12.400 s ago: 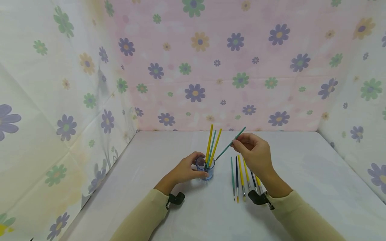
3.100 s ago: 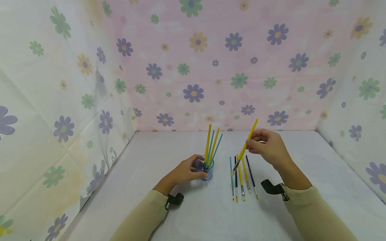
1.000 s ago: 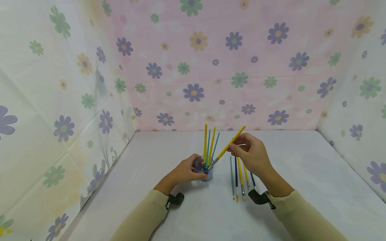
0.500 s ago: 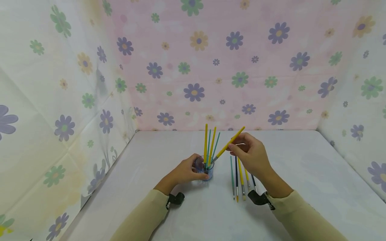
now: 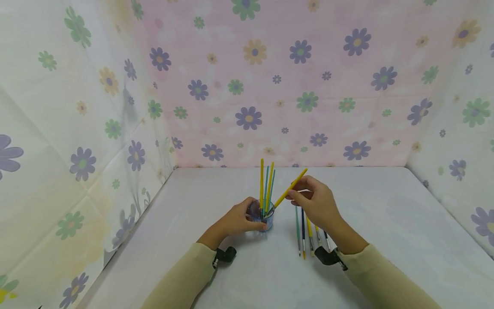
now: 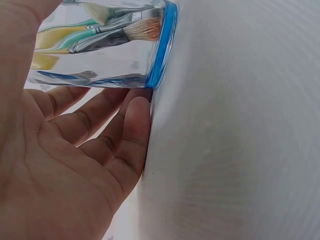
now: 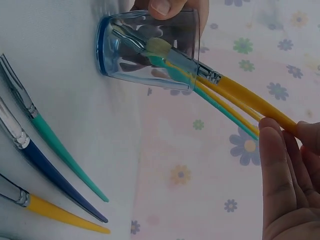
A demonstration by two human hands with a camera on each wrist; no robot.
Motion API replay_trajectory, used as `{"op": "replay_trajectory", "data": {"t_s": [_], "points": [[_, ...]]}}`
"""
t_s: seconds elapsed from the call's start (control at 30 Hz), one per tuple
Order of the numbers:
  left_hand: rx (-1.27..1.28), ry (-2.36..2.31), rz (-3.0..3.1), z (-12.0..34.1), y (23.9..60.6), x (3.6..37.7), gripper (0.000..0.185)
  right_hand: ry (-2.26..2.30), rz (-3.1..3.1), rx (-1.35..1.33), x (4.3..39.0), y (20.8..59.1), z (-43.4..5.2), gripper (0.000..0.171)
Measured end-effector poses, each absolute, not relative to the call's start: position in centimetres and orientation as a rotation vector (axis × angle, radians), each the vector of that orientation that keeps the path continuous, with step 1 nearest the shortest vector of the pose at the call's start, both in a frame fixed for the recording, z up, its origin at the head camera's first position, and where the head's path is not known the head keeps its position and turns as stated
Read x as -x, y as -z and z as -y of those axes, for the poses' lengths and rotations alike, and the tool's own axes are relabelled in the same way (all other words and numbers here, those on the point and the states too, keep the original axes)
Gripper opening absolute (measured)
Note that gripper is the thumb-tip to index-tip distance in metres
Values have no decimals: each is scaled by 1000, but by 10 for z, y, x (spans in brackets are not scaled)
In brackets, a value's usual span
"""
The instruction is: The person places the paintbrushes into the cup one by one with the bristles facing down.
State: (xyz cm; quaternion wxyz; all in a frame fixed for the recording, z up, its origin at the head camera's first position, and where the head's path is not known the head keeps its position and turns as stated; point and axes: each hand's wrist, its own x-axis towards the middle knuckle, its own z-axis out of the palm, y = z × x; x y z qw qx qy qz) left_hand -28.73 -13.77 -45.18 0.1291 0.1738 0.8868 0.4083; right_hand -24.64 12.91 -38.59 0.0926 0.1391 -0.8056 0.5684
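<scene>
Yellow-handled paintbrush [image 5: 290, 188], slanted, bristle end inside clear blue-rimmed plastic cup [image 5: 266, 216] at table centre, pinched by right hand [image 5: 314, 204]; cup wrapped by left hand [image 5: 238, 220]; loose brushes [image 5: 308, 234] flat just right of cup.

Left wrist view: cup wall [image 6: 100, 65] against palm, fingers [image 6: 131, 140] curled beneath, bristles visible through plastic.

Right wrist view: yellow handle [image 7: 252, 102] between fingertips [image 7: 280, 155], brush head in cup [image 7: 145, 50]; teal, blue, yellow brushes [image 7: 45, 165] on white tabletop [image 7: 65, 100].

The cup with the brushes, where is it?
In the head view the cup stands on the table near the middle, gripped by the left hand, with loose brushes lying just to its right.
</scene>
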Motion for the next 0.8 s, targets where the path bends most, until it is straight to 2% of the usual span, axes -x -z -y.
{"op": "replay_trajectory", "data": {"t_s": [0.8], "points": [[-512, -1189, -2584, 138, 454, 289, 75, -1685, 2531, -362, 251, 400, -122, 23]]}}
